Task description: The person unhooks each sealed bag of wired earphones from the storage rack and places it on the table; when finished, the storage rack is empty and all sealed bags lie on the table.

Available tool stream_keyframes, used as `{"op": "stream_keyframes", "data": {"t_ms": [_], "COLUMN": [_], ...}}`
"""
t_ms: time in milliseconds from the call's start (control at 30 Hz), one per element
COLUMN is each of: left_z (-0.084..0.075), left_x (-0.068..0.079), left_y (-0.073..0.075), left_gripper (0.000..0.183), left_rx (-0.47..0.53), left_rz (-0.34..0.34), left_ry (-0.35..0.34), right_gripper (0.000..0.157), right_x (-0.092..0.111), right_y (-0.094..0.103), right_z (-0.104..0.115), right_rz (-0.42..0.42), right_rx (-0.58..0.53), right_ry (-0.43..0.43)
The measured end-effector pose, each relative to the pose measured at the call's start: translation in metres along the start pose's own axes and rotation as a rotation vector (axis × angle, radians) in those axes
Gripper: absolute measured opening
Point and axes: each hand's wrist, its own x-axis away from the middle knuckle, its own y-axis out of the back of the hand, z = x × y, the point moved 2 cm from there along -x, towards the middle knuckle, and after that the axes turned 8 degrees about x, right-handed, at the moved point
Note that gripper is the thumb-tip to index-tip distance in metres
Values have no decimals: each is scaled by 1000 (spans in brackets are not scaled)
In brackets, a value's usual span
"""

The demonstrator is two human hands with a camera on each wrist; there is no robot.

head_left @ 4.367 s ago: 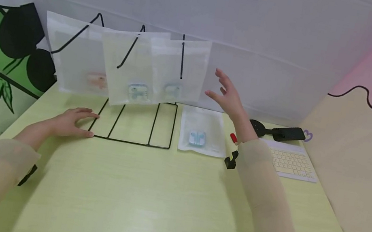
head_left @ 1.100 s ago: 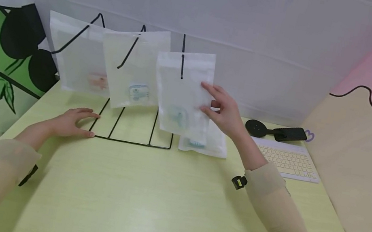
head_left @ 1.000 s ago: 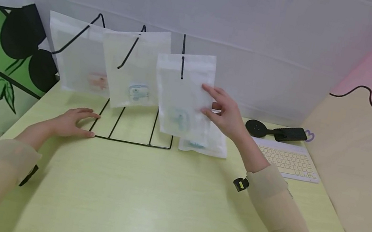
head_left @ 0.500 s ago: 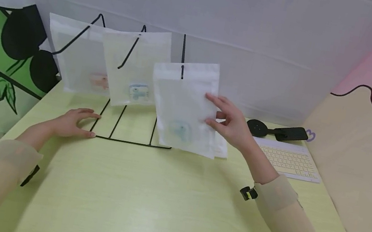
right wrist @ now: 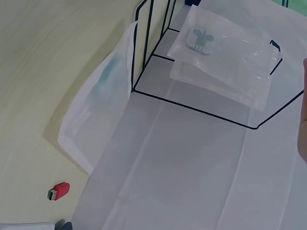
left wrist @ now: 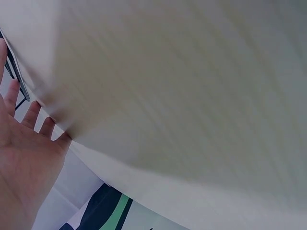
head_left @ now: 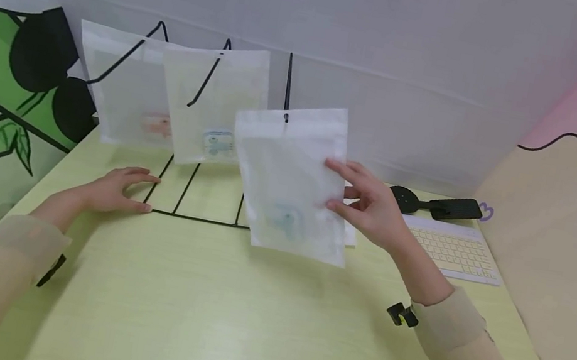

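Observation:
My right hand (head_left: 369,209) pinches the right edge of a white translucent zip bag (head_left: 290,183) between thumb and fingers. A small blue-green item shows faintly inside it. The bag's top hole sits at the tip of the right hook (head_left: 286,117) of a black wire rack (head_left: 201,219). My left hand (head_left: 117,189) rests at the rack base's left side, fingers extended. Two similar bags hang on the other hooks: the middle bag (head_left: 217,92) holds a blue-printed case, the left bag (head_left: 127,83) an orange-printed one. Only an edge of my right hand (right wrist: 302,120) shows in the right wrist view.
Behind the held bag another white bag (head_left: 350,235) lies on the table, mostly hidden. To the right are a white keyboard (head_left: 451,249) and a black paddle-shaped object (head_left: 455,209). A red USB stick (right wrist: 58,190) shows in the right wrist view. A white cloth backdrop (head_left: 422,100) stands behind.
My right hand reached the right-hand bag, took hold of its edge and drew it forward and down along the hook to the tip. My left hand has stayed at the rack base.

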Motion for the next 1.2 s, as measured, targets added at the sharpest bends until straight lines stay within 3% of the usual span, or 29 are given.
{"op": "stream_keyframes", "data": {"t_ms": [167,533,867,1200], "left_z": [-1,0,3,4], "left_x": [-1,0,-1,-1], "left_y": [0,1,-1,-1], "left_gripper": [76,75,77,77], "left_rx": [-4,-6,3,3], "left_rz": [9,13,5,-5], "left_ry": [13,21,15,17], "right_gripper": [63,61,54,56], "right_x": [8,22,46,83], "right_y": [2,16,43,67], "right_z": [8,26,19,8], "right_rz": [-6,-72,-98,-139], "right_rx": [-65,-30,-78,-134], "right_ry": [52,141,235,111]}}
